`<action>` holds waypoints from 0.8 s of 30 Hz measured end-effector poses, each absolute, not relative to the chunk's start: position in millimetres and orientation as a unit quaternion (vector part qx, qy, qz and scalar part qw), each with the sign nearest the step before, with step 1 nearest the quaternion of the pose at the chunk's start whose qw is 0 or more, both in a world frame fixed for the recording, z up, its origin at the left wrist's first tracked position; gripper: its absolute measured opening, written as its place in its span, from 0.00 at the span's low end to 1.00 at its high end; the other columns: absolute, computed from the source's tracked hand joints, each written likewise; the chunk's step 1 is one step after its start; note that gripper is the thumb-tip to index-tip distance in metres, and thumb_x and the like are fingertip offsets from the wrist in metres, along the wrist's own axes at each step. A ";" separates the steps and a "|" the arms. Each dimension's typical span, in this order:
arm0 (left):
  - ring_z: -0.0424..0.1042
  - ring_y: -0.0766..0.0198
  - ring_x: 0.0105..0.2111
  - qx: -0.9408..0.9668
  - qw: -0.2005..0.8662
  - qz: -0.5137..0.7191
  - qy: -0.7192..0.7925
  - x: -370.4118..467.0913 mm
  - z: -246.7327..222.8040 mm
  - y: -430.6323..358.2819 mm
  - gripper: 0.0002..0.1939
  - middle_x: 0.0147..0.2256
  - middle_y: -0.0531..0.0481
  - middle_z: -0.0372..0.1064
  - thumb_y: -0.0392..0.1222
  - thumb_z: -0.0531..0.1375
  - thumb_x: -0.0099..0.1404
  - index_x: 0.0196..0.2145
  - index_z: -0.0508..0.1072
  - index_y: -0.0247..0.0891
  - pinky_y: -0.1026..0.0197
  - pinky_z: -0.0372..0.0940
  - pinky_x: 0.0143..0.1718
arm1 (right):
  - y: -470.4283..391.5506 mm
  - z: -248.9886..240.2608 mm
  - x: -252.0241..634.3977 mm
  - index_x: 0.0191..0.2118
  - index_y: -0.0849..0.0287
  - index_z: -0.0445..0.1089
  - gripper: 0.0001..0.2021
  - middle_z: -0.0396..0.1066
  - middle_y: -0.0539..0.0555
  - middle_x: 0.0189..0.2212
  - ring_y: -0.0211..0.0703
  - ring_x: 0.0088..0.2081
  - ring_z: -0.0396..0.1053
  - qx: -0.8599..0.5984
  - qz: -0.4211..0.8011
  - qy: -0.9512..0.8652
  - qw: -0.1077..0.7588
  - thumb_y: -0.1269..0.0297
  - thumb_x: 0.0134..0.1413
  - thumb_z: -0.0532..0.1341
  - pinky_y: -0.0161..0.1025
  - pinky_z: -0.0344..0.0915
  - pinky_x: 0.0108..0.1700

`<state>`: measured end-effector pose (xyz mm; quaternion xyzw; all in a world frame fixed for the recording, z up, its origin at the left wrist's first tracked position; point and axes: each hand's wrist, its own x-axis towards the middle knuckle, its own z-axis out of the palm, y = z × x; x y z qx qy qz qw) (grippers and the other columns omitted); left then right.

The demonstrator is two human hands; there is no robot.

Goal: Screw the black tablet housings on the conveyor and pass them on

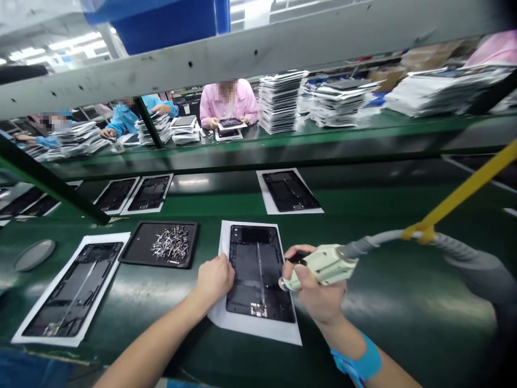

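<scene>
In front of me a black tablet housing lies on a white sheet, with a thin pale strip down its middle and a small metallic board at its near end. My left hand is closed at the housing's left edge, gripping it there; the fingertips are partly hidden. Wrapped in my right hand is a pale green hand-held tool with a round metal tip and a thick grey cable. The tool's tip is over the housing's right edge; whether it touches, I cannot tell. A blue band circles my right wrist.
A black tray holds many small metallic parts. Another tablet housing lies left, near a round grey lid. More housings lie behind. A yellow strap suspends the cable. A green post and overhead beam cross the view; co-workers sit opposite.
</scene>
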<state>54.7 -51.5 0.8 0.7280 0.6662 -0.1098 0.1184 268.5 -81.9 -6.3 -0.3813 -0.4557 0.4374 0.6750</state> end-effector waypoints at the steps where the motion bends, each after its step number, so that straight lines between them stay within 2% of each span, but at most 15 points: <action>1: 0.80 0.45 0.45 0.725 0.115 -0.115 0.669 56.2 1.6 -51.3 0.17 0.42 0.33 0.79 0.42 0.47 0.76 0.47 0.73 0.31 0.50 0.71 0.44 | -81.2 -7.2 268.8 0.45 0.57 0.69 0.10 0.71 0.48 0.24 0.38 0.20 0.68 -0.387 0.433 -0.458 0.673 0.61 0.60 0.65 0.36 0.68 0.21; 7: 0.80 0.43 0.43 0.723 0.133 -0.086 0.672 53.2 4.1 -41.7 0.18 0.41 0.31 0.78 0.37 0.45 0.76 0.47 0.73 0.30 0.49 0.69 0.43 | -79.8 -4.1 269.6 0.44 0.57 0.70 0.10 0.71 0.48 0.22 0.37 0.19 0.66 -0.397 0.415 -0.461 0.676 0.62 0.59 0.67 0.35 0.67 0.20; 9: 0.80 0.46 0.41 0.710 0.144 -0.021 0.689 49.1 3.7 -31.0 0.16 0.39 0.32 0.78 0.38 0.47 0.76 0.46 0.72 0.30 0.52 0.68 0.42 | -78.4 -1.9 271.4 0.43 0.57 0.71 0.10 0.71 0.48 0.22 0.37 0.19 0.67 -0.399 0.407 -0.459 0.681 0.61 0.58 0.67 0.35 0.67 0.20; 12: 0.79 0.54 0.34 0.681 0.234 0.129 0.682 43.2 -1.1 -12.4 0.12 0.34 0.41 0.78 0.40 0.52 0.74 0.46 0.72 0.33 0.58 0.66 0.37 | -76.1 -0.7 274.7 0.43 0.56 0.71 0.10 0.72 0.49 0.24 0.38 0.20 0.69 -0.406 0.393 -0.449 0.692 0.61 0.57 0.68 0.35 0.68 0.20; 15: 0.77 0.58 0.34 0.682 0.285 0.243 0.628 38.2 -9.7 5.2 0.10 0.34 0.44 0.77 0.40 0.54 0.72 0.43 0.73 0.35 0.61 0.66 0.37 | -74.7 -1.5 277.7 0.43 0.57 0.71 0.11 0.73 0.50 0.25 0.38 0.20 0.69 -0.414 0.392 -0.441 0.693 0.60 0.56 0.69 0.36 0.69 0.20; 21: 0.74 0.60 0.34 0.715 0.152 0.271 0.626 18.0 5.0 74.1 0.15 0.32 0.46 0.75 0.42 0.50 0.74 0.36 0.74 0.35 0.62 0.63 0.37 | -75.1 0.2 278.0 0.43 0.58 0.71 0.12 0.70 0.50 0.22 0.39 0.20 0.67 -0.436 0.398 -0.435 0.680 0.58 0.56 0.69 0.36 0.67 0.20; 24: 0.75 0.60 0.36 0.687 0.072 0.224 0.688 4.4 25.0 130.0 0.20 0.35 0.44 0.77 0.43 0.46 0.76 0.39 0.75 0.33 0.63 0.64 0.38 | -74.9 0.9 276.2 0.43 0.57 0.71 0.13 0.69 0.49 0.22 0.38 0.20 0.66 -0.452 0.384 -0.427 0.683 0.57 0.57 0.69 0.35 0.66 0.21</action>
